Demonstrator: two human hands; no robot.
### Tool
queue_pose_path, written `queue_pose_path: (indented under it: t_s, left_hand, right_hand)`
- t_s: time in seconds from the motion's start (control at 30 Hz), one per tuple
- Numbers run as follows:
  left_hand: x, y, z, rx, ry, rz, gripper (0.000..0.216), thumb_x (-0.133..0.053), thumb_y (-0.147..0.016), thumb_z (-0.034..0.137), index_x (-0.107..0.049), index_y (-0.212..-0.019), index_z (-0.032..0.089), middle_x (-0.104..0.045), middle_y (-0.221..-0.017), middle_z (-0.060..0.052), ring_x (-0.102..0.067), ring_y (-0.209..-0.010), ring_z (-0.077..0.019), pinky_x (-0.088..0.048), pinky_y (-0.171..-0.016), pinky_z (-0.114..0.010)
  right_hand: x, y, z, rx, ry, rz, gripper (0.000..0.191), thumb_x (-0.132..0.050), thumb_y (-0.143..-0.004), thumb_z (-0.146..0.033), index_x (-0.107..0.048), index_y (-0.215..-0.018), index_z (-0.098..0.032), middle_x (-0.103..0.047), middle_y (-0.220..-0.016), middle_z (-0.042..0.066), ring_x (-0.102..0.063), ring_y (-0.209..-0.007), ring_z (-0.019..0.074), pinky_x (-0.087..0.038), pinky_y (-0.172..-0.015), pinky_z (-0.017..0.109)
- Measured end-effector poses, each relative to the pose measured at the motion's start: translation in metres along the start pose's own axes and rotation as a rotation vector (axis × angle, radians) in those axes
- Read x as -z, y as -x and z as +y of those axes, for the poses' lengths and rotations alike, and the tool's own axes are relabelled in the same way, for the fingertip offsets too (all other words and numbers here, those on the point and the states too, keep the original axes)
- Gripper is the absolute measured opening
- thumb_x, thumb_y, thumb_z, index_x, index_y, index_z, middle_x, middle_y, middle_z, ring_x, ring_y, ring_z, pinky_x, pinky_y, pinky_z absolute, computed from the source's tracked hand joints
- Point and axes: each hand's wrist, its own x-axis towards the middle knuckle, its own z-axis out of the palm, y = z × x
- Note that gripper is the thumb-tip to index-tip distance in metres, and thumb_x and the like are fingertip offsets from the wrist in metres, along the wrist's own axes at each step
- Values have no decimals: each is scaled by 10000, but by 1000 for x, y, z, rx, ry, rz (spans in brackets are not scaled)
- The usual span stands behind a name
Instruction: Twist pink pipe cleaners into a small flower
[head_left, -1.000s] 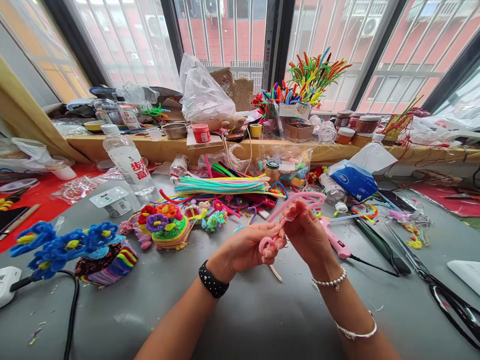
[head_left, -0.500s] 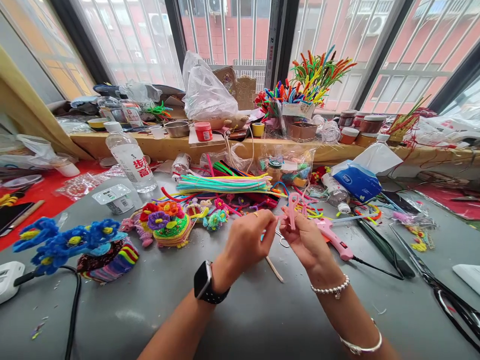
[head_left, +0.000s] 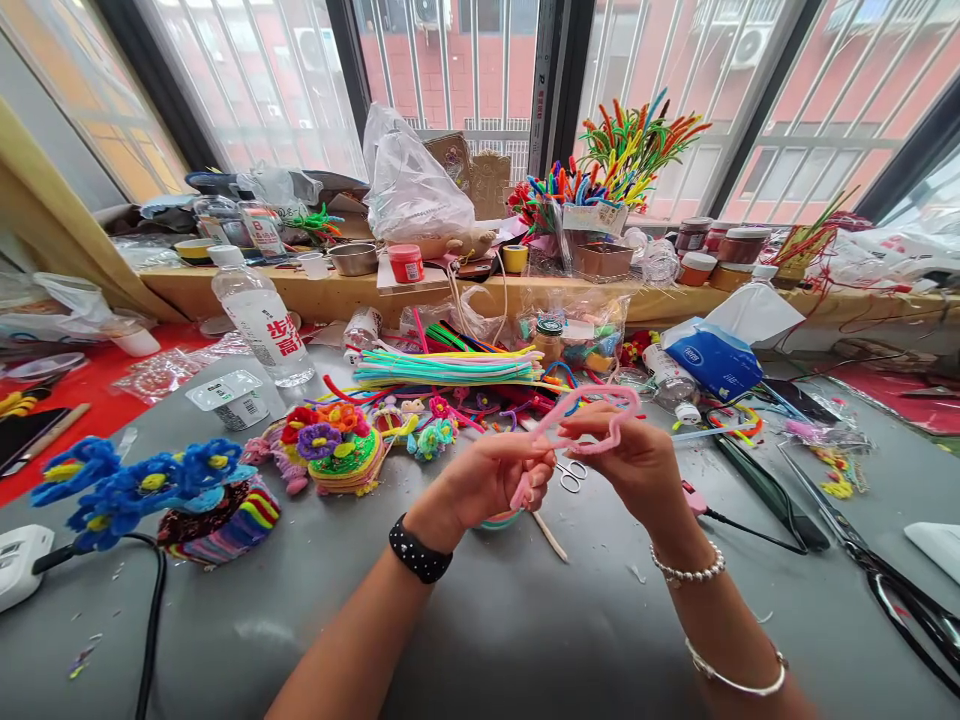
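Observation:
A pink pipe cleaner, bent into a loop, is held up between my two hands above the grey table. My left hand pinches its lower end, and a short tail hangs below the fingers. The fingers of my right hand are closed on the looped part. Behind my hands, small scissors lie on the table. A thin wooden stick sits below them. Part of a round, teal-rimmed object shows under my left hand; the rest is hidden.
A bundle of pastel pipe cleaners lies behind my hands. To the left are a flower-topped cake and blue fuzzy flowers. Large scissors, a pink-handled tool and a tissue pack are on the right.
The pink pipe cleaner has been spread into a wider loop. My right hand has moved right and turned over; my left wrist has rotated. The small scissors show more.

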Motion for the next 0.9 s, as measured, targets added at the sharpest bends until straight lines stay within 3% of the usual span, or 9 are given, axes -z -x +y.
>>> queue_pose_path:
  t_s: [0.17,0.33,0.43,0.53,0.63,0.77,0.83,0.9]
  left_hand:
    - [2,-3,-1,75,116,-36,133,-505,-713,121,-561,-600,80,-496,-416,11,-408,-302,-42,-277,-351,-158]
    - [5,-4,-4,125,149,-77,132,-527,-707,135,-580,-608,67,-510,-416,0,-444,-324,-55,-305,-360,-161]
    - [5,-6,-7,114,91,-65,132,-553,-694,162,-590,-617,61,-525,-427,-1,-453,-332,-53,-326,-371,-163]
    - [3,-8,-10,-2,-76,-2,158,-590,-687,215,-594,-637,65,-561,-456,-11,-490,-352,-64,-348,-387,-168]
    - [-4,-8,-12,-201,-295,126,189,-602,-722,281,-568,-668,103,-619,-534,-22,-529,-402,-77,-399,-444,-185]
    - [-14,-7,-15,-458,-688,406,239,-592,-751,341,-513,-638,146,-643,-578,-26,-544,-464,-97,-425,-485,-211]
    - [-15,-6,-15,-496,-813,460,247,-594,-748,355,-517,-633,150,-634,-567,-21,-538,-469,-99,-422,-484,-212]
    - [-13,-4,-12,-425,-761,394,244,-596,-742,355,-519,-636,149,-625,-543,-15,-525,-439,-93,-411,-463,-209]
  right_hand:
    - [3,0,1,22,-44,-65,173,-705,-688,-184,-733,-810,-304,-692,-752,18,-621,-713,172,-523,-616,311]
    - [3,3,0,4,-201,-41,131,-714,-688,-209,-732,-769,-310,-732,-829,11,-659,-848,204,-542,-702,338]
    - [0,5,0,-35,-276,-12,92,-714,-687,-210,-724,-734,-289,-737,-773,1,-678,-737,190,-555,-663,344]
    - [-5,4,1,-79,-293,112,73,-733,-657,-202,-705,-690,-260,-719,-658,-18,-661,-591,155,-552,-587,310]
    - [-11,2,2,-149,-279,291,74,-730,-651,-192,-681,-676,-243,-715,-665,-21,-664,-602,145,-545,-600,289]
    - [-20,0,3,-252,-260,483,61,-720,-657,-219,-662,-674,-216,-699,-653,-11,-651,-630,140,-532,-648,296]
    - [-20,0,4,-304,-302,498,85,-731,-643,-241,-654,-660,-207,-688,-638,-12,-635,-621,130,-523,-654,288]
    - [-16,-1,6,-366,-401,419,111,-739,-635,-267,-646,-643,-207,-680,-636,-17,-622,-619,120,-515,-662,278]
